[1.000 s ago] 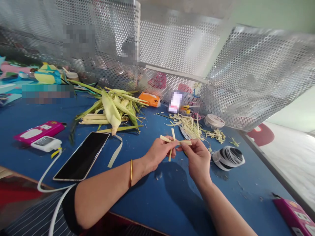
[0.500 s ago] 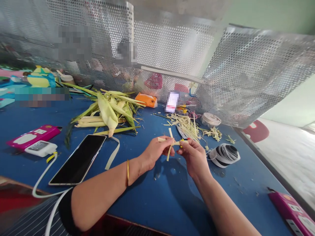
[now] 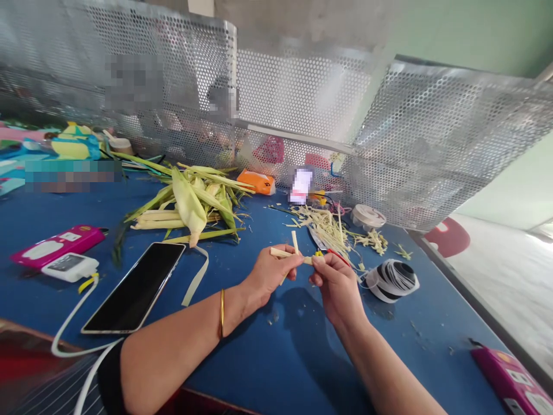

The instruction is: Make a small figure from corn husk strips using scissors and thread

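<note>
Pale corn husk strips [image 3: 280, 252] cross each other between my two hands, above the blue table. My left hand [image 3: 271, 272] pinches them near the crossing, with one end poking up and another out to the left. My right hand [image 3: 336, 282] closes its fingertips on the strip's right end. Just beyond the fingers lie scissors with a red handle [image 3: 339, 257], partly covered, and a small yellow piece [image 3: 318, 253]. Past them spreads a heap of shredded husk [image 3: 324, 222]. A spool of black and white thread [image 3: 392, 280] stands right of my right hand.
A pile of green corn husks [image 3: 190, 202] lies at the back left. A dark-screened phone [image 3: 136, 287], a white cabled device [image 3: 70, 267] and a magenta case [image 3: 60, 246] rest at left. A tape roll [image 3: 368, 217] sits before the perforated metal screen [image 3: 298, 98]. Another magenta case [image 3: 512, 374] is at right.
The crossed strips have turned slightly, and the lower end is now mostly behind my left fingers. Both hands stay close together. The view has tilted up a little.
</note>
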Demonstrator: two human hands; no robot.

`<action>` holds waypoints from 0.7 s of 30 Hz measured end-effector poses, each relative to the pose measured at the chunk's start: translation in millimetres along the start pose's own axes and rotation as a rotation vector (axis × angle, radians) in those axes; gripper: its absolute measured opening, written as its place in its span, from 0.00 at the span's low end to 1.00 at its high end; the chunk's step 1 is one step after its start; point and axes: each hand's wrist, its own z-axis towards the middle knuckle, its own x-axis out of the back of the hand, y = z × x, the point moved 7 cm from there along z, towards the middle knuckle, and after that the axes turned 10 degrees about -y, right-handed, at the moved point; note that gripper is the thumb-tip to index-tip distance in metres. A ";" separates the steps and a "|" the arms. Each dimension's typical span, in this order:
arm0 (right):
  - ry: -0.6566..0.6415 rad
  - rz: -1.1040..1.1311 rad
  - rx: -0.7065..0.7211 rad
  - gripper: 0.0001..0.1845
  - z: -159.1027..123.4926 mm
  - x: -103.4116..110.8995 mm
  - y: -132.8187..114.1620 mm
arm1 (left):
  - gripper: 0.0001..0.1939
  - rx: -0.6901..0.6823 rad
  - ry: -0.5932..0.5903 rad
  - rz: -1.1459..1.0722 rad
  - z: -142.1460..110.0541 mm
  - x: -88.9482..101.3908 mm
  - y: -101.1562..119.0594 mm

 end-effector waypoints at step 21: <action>0.021 -0.307 0.109 0.16 8.8 9.5 -4.0 | 0.19 0.123 -0.306 0.026 0.4 -13.2 -7.4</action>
